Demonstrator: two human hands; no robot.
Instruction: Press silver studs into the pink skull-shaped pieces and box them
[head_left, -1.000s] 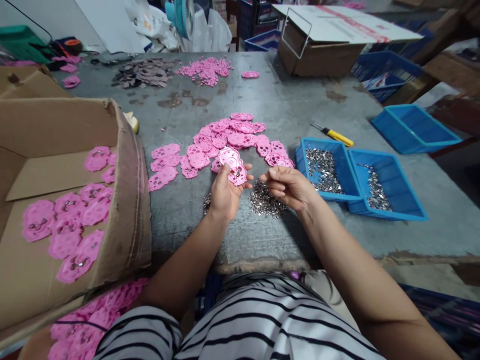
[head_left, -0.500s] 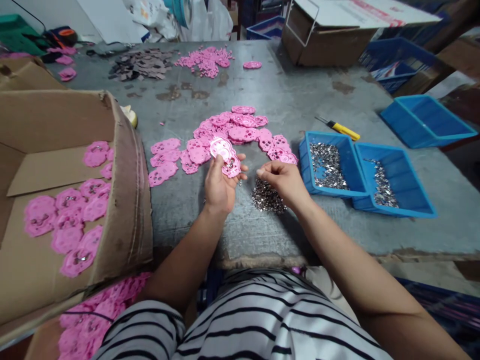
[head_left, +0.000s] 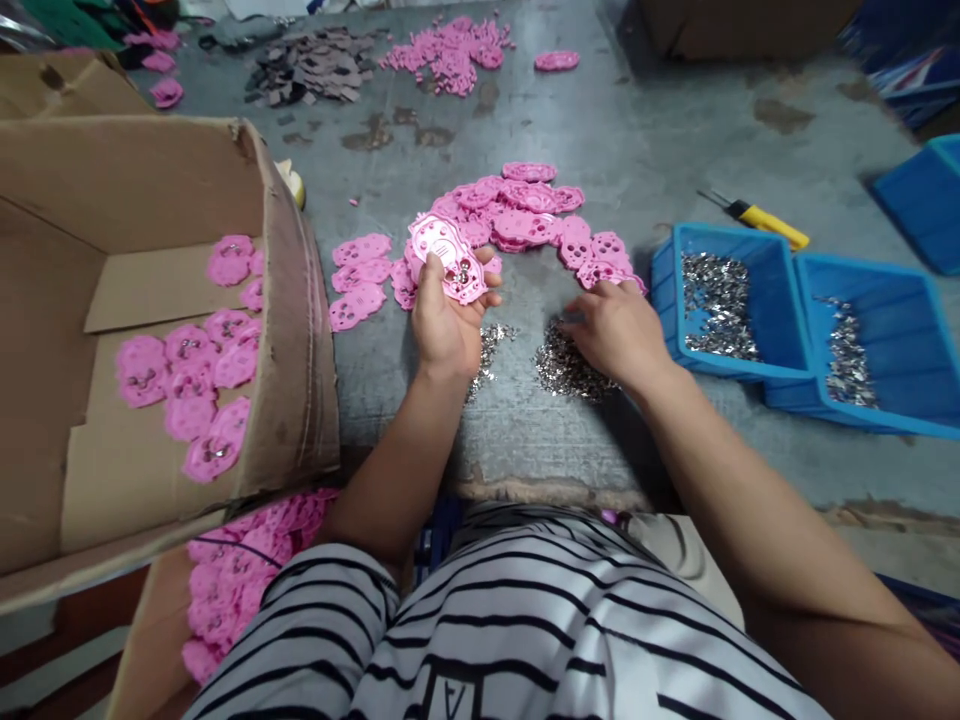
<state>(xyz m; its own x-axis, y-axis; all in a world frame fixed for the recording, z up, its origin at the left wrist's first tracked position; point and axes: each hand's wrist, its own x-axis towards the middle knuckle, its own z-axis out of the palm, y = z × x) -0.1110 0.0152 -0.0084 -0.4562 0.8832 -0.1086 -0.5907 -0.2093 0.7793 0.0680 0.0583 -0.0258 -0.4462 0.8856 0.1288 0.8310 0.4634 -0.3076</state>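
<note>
My left hand (head_left: 448, 335) is closed around a pink plastic piece (head_left: 441, 240), thumb on its face. Shiny round metal bits sit in the lower part of that piece. My right hand (head_left: 619, 330) reaches down to a pile of small silver metal parts (head_left: 559, 365), fingers bent together at its upper right side. Its fingertips are partly hidden, so what they pinch, if anything, does not show. A smaller scatter of metal parts (head_left: 491, 350) lies beside my left hand. Beyond both hands, similar pink pieces (head_left: 525, 228) are heaped in an arc.
At left stands an open cardboard box (head_left: 300, 300) with pink pieces inside. Two blue bins (head_left: 780, 330) of metal parts stand at right, near a yellow-handled tool (head_left: 772, 225). Grey flat pieces (head_left: 311, 65) and small pink parts (head_left: 450, 55) lie at the back.
My right hand has gone from a pinch near the left hand to the right side of the metal pile. My left hand still holds the pink piece. The view has tilted down.
</note>
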